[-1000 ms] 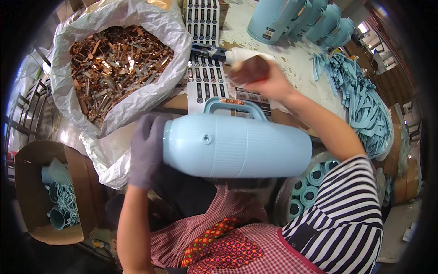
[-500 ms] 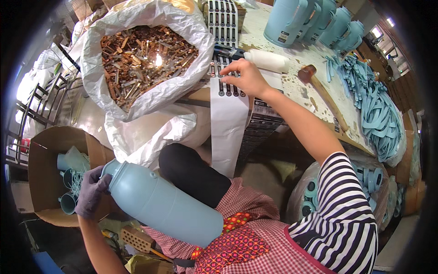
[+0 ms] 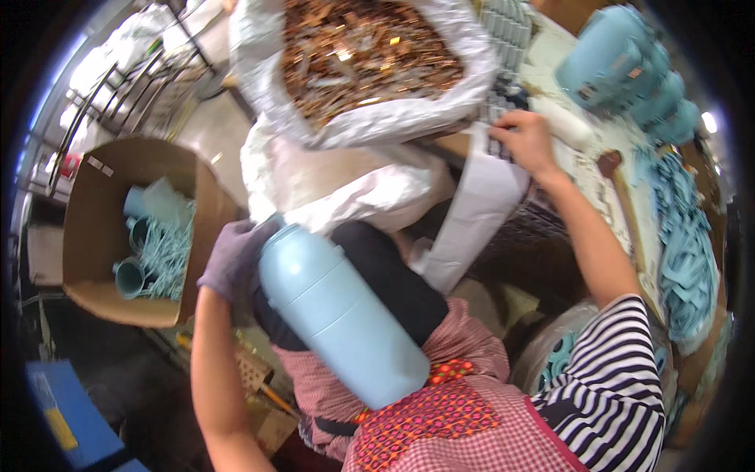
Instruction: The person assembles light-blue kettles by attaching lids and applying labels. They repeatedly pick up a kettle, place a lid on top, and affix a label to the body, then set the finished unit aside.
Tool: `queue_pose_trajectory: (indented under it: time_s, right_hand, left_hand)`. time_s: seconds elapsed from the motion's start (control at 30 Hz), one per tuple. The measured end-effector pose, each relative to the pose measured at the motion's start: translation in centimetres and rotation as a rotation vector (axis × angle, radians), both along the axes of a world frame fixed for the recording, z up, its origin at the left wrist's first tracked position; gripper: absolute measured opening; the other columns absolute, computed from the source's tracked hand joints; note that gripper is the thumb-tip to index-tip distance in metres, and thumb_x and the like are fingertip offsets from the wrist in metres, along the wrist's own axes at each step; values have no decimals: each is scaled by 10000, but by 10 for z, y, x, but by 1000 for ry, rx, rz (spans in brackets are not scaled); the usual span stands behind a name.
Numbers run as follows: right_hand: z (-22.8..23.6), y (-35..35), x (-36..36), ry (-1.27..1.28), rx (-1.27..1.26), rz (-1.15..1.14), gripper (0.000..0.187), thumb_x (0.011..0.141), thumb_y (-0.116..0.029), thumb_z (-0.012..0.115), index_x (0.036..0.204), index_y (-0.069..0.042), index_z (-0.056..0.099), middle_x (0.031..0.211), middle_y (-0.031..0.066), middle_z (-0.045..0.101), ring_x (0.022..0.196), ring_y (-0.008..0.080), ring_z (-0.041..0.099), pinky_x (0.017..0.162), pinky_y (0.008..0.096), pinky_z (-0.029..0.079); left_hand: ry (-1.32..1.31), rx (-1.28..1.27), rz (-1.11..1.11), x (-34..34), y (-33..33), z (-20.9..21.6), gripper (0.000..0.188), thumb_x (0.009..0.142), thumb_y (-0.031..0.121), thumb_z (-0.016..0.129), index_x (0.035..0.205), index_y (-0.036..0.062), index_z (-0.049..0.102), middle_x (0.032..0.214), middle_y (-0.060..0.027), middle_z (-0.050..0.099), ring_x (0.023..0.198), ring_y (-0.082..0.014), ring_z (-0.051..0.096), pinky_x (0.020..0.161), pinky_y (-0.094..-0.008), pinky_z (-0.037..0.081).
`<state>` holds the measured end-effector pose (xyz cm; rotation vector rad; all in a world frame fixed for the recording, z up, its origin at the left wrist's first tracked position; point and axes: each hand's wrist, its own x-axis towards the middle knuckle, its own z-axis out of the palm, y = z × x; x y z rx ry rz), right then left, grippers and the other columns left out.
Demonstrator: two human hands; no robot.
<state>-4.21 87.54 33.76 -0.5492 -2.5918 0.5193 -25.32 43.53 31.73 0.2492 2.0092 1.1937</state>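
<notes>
A light-blue flask body (image 3: 338, 315) lies slantwise across my lap, its shoulder up to the left and its base against the apron. My left hand (image 3: 232, 259), in a purple-grey glove, is closed round its neck end, partly hidden behind it. My bare right hand (image 3: 527, 141) is at the table edge, thumb and fingers pinched on a long strip of dark stickers. The strip's white backing paper (image 3: 476, 212) hangs down toward my knee. Blur hides whether a single sticker has come off. A white roll (image 3: 562, 122) lies beside this hand.
An open white sack (image 3: 401, 130) of copper-coloured metal pieces stands ahead. At the right are light-blue jugs (image 3: 605, 63), a mallet (image 3: 621, 197) and bundled blue strips (image 3: 680, 236). A cardboard box (image 3: 118, 311) with blue parts is at left; a bag of blue rings (image 3: 562, 354) sits below the table.
My view has shifted, so the sack and table sit higher and further right. The flask body has tilted more upright. My right hand remains at the sticker strip, its fingers closer together.
</notes>
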Motion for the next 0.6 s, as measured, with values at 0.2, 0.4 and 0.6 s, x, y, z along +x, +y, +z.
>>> queue_pose_trajectory:
  time_s: [0.2,0.4,0.6]
  right_hand:
    - [9,-144,18,140,-343,141,78,805,-101,773,799,-39,725,1291,202,667,1218,295,590,1050,419,437]
    - [-34,-255,7,64,-1477,482,116,852,-151,781,874,-44,744,1622,237,328,1487,311,308,1198,453,226]
    - [-39,-277,-3,-24,-1264,531,95,850,-177,781,866,-88,751,1663,239,242,1540,328,191,1221,460,153]
  left_hand:
    - [448,426,465,69,-35,-32,382,945,220,730,1222,-17,614,1098,-50,652,949,-122,597,896,-256,487]
    - [315,591,421,120,-38,-40,580,980,323,642,1437,-13,523,1624,-195,288,1414,-277,423,1168,-401,338]
    - [442,494,315,115,-37,-55,551,1007,376,589,1427,21,562,1608,-224,318,1465,-310,360,1193,-426,296]
